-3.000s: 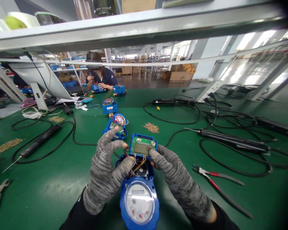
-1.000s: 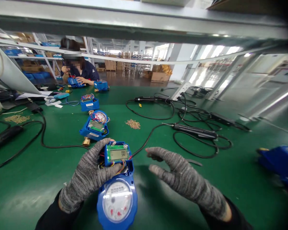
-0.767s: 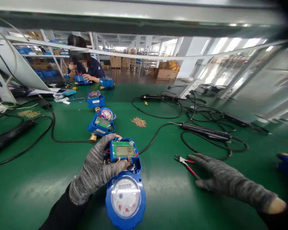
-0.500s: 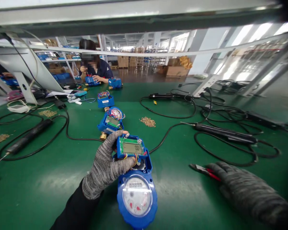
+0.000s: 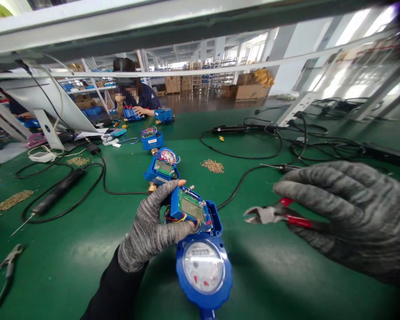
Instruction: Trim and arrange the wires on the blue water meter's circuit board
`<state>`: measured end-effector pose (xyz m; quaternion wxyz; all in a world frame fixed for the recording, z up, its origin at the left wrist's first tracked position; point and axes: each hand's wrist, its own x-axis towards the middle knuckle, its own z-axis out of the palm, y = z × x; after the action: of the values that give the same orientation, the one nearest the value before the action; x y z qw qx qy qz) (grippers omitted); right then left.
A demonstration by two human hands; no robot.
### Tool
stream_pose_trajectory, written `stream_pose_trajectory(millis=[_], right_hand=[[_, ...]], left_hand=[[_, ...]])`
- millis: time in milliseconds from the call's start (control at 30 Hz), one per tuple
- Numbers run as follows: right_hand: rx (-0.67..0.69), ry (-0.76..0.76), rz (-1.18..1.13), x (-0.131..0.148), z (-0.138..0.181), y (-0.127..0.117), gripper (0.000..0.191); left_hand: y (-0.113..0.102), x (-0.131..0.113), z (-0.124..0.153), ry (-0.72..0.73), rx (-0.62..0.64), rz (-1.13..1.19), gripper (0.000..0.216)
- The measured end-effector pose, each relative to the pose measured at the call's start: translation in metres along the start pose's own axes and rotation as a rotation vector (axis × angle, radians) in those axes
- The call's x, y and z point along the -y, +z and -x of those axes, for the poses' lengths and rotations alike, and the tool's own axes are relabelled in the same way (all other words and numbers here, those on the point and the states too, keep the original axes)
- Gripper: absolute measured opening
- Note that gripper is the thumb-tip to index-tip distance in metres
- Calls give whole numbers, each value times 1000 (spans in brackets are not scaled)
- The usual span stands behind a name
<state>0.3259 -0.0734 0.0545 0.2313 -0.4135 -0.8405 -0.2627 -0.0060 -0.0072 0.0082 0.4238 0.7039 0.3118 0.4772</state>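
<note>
Gripped between thumb and fingers of my left hand [image 5: 150, 231], in a grey glove, is the blue display module [image 5: 191, 208] with a green circuit board and a small screen. It tilts over the open box of a blue water meter [image 5: 203, 266], whose round dial faces up. Coloured wires show under the module near my thumb. To the right, my gloved right hand [image 5: 346, 213] is closed around red-handled cutting pliers [image 5: 270, 214]. Their jaws are parted and point left towards the meter, apart from it.
Behind stand more blue meters [image 5: 162, 168] in a row. Piles of screws [image 5: 213, 166] lie on the green table. Electric screwdrivers [image 5: 58, 191] with looping black cables lie at both sides. Another pair of pliers [image 5: 10, 266] is at left. A co-worker [image 5: 136, 95] sits across, handling a meter.
My right hand has lifted the pliers from the table and brought them left, with the jaws now parted. The display module has tilted in my left hand. The view has shifted slightly.
</note>
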Motion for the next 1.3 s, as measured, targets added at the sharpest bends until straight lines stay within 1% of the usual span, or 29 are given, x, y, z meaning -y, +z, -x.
stream_pose_trajectory(millis=[33,100,133,200,267,333,400,500,567,600,633,700,800,967,1067,1167,1233,1300], right_hand=[[-4,-71,46,3,-21,-6,38],[-30,-198,136,13,-58,-14,31],[-41,-261,186,18,-73,-17,32],[-46,-359,229,28,-96,-19,36],[-13,-378,199,34,-106,-19,36],[48,-308,120,39,-104,-17,32],[71,-168,-1,46,-93,-10,29],[0,173,-320,69,-71,10,21],[-22,492,-551,90,-59,28,10],[3,592,-629,101,-55,36,7],[9,653,-686,111,-53,45,10],[-35,703,-706,127,-51,57,18],[-157,693,-637,138,-53,66,21],[-303,725,-581,145,-60,67,23],[-371,750,-684,149,-69,67,20],[-392,781,-876,147,-74,69,15],[-367,809,-957,141,-74,70,12],[-323,834,-989,136,-73,70,12]], left_hand=[[-1,0,0,-7,15,20,64],[-1,1,0,-15,37,64,65],[0,2,1,-15,45,84,66],[1,4,2,-10,52,116,68],[2,5,3,3,41,126,68],[3,5,4,15,8,105,68],[4,4,4,38,-44,53,71],[6,1,4,107,-138,-124,71],[8,0,4,158,-194,-254,66],[9,-1,5,177,-212,-302,64],[10,-1,5,191,-224,-334,63],[11,-1,6,203,-241,-369,62],[12,-1,7,214,-280,-409,62],[16,1,9,231,-363,-578,64],[17,2,10,222,-387,-622,65],[15,2,9,230,-376,-647,63],[14,1,8,241,-352,-665,62],[11,0,6,253,-322,-662,61]])
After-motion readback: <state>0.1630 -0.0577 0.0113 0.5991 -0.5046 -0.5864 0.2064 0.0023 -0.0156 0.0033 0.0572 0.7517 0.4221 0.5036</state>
